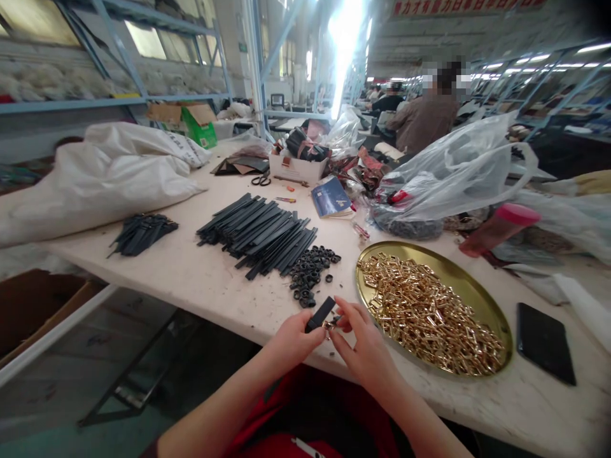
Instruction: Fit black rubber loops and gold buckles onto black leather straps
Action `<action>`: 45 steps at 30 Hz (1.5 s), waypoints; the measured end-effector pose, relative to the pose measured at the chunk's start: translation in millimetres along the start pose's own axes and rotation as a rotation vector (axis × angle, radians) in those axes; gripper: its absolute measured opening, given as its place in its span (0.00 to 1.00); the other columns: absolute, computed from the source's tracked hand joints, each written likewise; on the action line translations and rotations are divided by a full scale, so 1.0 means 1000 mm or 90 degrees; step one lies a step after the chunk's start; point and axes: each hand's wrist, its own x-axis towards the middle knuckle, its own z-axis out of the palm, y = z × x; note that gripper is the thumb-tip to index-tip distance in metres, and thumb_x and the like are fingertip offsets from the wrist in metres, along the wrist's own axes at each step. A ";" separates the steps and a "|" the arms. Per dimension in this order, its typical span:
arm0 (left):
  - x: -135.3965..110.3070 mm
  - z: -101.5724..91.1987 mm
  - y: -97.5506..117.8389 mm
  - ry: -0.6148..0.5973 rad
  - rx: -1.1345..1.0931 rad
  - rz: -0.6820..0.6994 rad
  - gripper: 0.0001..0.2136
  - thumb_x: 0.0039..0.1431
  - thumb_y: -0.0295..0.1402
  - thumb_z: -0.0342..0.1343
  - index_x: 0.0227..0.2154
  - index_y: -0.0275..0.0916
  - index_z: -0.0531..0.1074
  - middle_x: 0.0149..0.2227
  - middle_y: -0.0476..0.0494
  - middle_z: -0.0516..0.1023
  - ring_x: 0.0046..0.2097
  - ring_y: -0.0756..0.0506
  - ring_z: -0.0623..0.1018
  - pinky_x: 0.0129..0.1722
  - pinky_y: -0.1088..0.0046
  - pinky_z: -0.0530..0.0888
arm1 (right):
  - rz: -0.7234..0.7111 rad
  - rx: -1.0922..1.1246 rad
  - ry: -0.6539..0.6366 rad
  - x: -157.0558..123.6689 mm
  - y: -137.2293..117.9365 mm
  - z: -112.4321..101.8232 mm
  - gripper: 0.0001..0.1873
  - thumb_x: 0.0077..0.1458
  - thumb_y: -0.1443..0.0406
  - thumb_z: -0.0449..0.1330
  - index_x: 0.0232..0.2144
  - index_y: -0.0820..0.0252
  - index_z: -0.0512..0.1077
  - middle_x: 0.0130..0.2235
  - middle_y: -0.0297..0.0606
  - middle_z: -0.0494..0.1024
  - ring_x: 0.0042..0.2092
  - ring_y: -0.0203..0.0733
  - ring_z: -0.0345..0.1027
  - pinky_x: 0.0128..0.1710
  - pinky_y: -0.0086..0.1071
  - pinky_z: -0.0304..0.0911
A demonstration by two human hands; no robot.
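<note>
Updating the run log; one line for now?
left hand: black strap | right hand: small gold fitting | nearby: brass tray

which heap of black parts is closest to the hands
The small black loops, just beyond the left hand and right hand. The long strips lie farther back; the smaller strip heap sits far left.

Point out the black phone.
Head view, far right: the black phone lies flat on the table, just right of the gold tray.

Black straps [260, 232], black rings [312, 267], gold buckles [429, 318] in a gold tray [491, 312], perhaps pink bottle [499, 229].
</note>
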 end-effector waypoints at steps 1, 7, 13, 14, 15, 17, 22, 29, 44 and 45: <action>-0.001 0.000 0.002 -0.019 -0.002 -0.008 0.08 0.50 0.33 0.49 0.30 0.34 0.70 0.23 0.52 0.67 0.26 0.51 0.66 0.26 0.78 0.61 | 0.036 0.038 -0.015 0.001 0.001 0.000 0.26 0.49 0.66 0.57 0.52 0.52 0.62 0.38 0.38 0.71 0.34 0.40 0.67 0.37 0.37 0.64; -0.005 -0.004 0.004 -0.080 -0.113 -0.057 0.14 0.58 0.42 0.40 0.31 0.36 0.64 0.15 0.57 0.56 0.16 0.54 0.57 0.17 0.79 0.55 | 0.214 0.350 -0.041 0.008 0.002 0.003 0.22 0.46 0.65 0.61 0.46 0.56 0.67 0.25 0.28 0.69 0.27 0.33 0.62 0.30 0.29 0.62; -0.014 -0.014 0.000 -0.039 0.076 0.017 0.14 0.59 0.38 0.40 0.29 0.37 0.67 0.24 0.50 0.67 0.27 0.50 0.66 0.27 0.77 0.61 | 0.420 0.693 0.083 0.014 0.006 0.010 0.15 0.40 0.65 0.67 0.35 0.58 0.74 0.28 0.30 0.72 0.27 0.27 0.65 0.30 0.22 0.65; -0.014 -0.014 0.001 -0.044 0.108 0.025 0.14 0.59 0.38 0.40 0.29 0.37 0.68 0.26 0.49 0.69 0.29 0.49 0.68 0.29 0.76 0.62 | 0.444 0.724 0.085 0.013 0.006 0.013 0.15 0.39 0.65 0.67 0.34 0.58 0.74 0.28 0.30 0.72 0.26 0.27 0.65 0.29 0.22 0.65; -0.014 -0.014 0.002 -0.048 0.134 0.031 0.13 0.59 0.37 0.40 0.29 0.38 0.68 0.27 0.48 0.71 0.30 0.48 0.68 0.30 0.76 0.62 | 0.464 0.747 0.081 0.012 0.005 0.015 0.16 0.38 0.65 0.68 0.34 0.58 0.75 0.28 0.31 0.72 0.26 0.27 0.64 0.27 0.21 0.65; -0.013 -0.013 0.004 -0.059 0.165 0.038 0.13 0.59 0.37 0.40 0.28 0.38 0.68 0.27 0.48 0.72 0.31 0.48 0.69 0.30 0.76 0.62 | 0.487 0.761 0.068 0.009 0.004 0.021 0.16 0.37 0.65 0.68 0.33 0.59 0.75 0.28 0.31 0.72 0.25 0.27 0.63 0.25 0.22 0.64; -0.011 -0.008 0.005 -0.103 0.049 0.038 0.10 0.58 0.37 0.45 0.35 0.38 0.67 0.33 0.48 0.72 0.35 0.48 0.69 0.34 0.76 0.64 | 0.360 0.491 0.093 -0.004 0.002 0.027 0.15 0.43 0.60 0.64 0.34 0.60 0.74 0.26 0.31 0.71 0.25 0.30 0.59 0.26 0.25 0.59; -0.017 -0.005 0.002 -0.131 -0.115 -0.038 0.13 0.58 0.42 0.43 0.29 0.37 0.62 0.19 0.56 0.62 0.20 0.54 0.60 0.20 0.80 0.58 | 0.221 0.267 0.044 -0.010 -0.003 0.022 0.14 0.53 0.57 0.54 0.23 0.60 0.67 0.22 0.31 0.67 0.27 0.34 0.61 0.29 0.28 0.57; -0.033 0.017 -0.007 0.035 -0.031 -0.027 0.13 0.57 0.39 0.42 0.23 0.38 0.63 0.19 0.52 0.69 0.23 0.52 0.67 0.25 0.77 0.61 | 0.105 0.073 0.053 -0.024 -0.005 0.019 0.06 0.50 0.62 0.56 0.29 0.59 0.67 0.29 0.35 0.71 0.32 0.39 0.65 0.33 0.32 0.60; -0.034 0.017 -0.006 0.034 -0.008 -0.023 0.13 0.57 0.40 0.43 0.24 0.38 0.63 0.19 0.52 0.69 0.24 0.51 0.67 0.25 0.77 0.62 | 0.132 0.106 0.031 -0.024 -0.004 0.018 0.07 0.50 0.61 0.56 0.29 0.59 0.67 0.28 0.34 0.71 0.30 0.39 0.65 0.31 0.31 0.60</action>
